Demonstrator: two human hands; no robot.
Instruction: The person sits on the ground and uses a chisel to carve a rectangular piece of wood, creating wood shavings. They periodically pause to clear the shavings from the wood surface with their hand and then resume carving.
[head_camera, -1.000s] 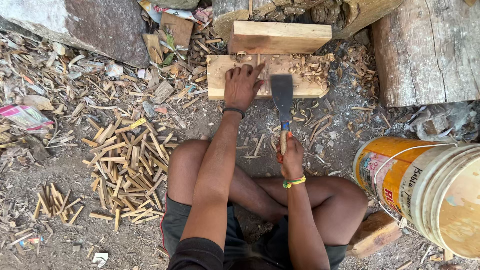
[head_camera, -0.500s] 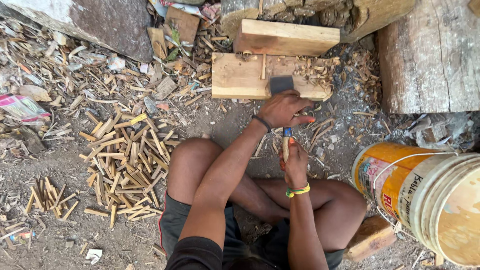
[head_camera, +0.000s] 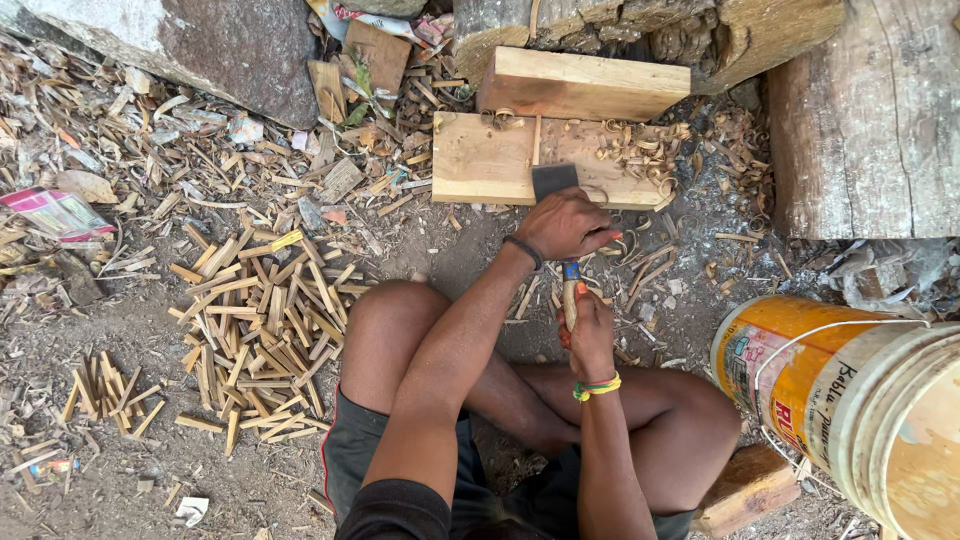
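Observation:
I sit on the ground facing a flat wooden board (head_camera: 490, 160) strewn with shavings. My right hand (head_camera: 590, 330) grips the wooden handle of a broad chopping blade (head_camera: 553, 180), whose flat metal end rests near the board's front edge. My left hand (head_camera: 565, 225) lies closed over the blade just below the metal, and it hides the middle of the tool. A thin wooden stick (head_camera: 536, 140) stands or lies on the board just beyond the blade.
A thicker wooden block (head_camera: 585, 85) sits behind the board. A pile of split wooden sticks (head_camera: 260, 320) lies to my left, a smaller bundle (head_camera: 105, 395) farther left. An orange and white bucket (head_camera: 840, 400) stands at right, a log (head_camera: 870, 120) beyond it.
My left hand came off the board and moved back onto the blade, covering it. The blade stays at the board's front edge, the right hand still on the handle.

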